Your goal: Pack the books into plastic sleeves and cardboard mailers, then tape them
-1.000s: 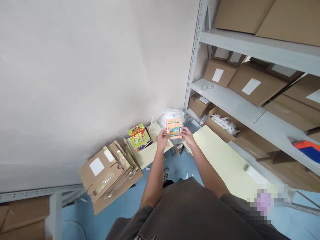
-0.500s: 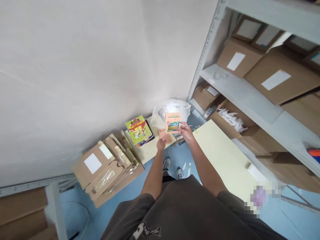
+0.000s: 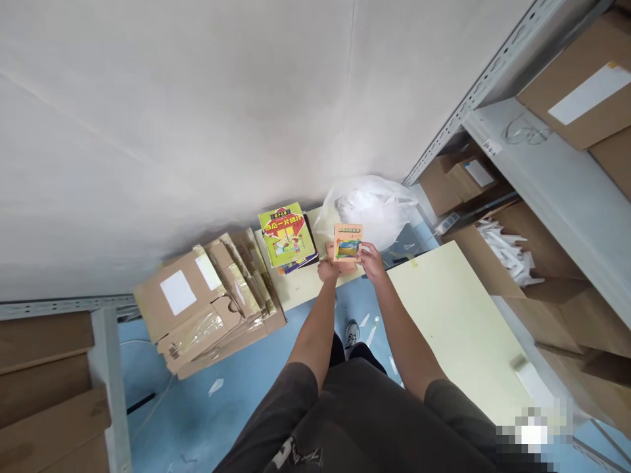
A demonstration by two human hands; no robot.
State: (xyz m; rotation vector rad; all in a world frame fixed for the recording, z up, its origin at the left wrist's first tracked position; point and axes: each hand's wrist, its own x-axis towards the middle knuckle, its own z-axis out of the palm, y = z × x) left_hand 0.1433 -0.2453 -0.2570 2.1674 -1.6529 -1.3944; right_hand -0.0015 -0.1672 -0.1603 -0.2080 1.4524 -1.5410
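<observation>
Single head-worn view
From above the shirt (image 3: 374,420), it faces forward and down toward the hands (image 3: 372,261), wall (image 3: 197,131) beyond.

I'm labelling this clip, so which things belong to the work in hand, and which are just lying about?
In hand, or at the hands:
- peach booklet, held in the right hand
- another peach item beside the left hand; whether gripped is unclear

Apparently just lying about:
- green-topped book stack
- flattened cardboard
- translucent bag
- white pieces
</observation>
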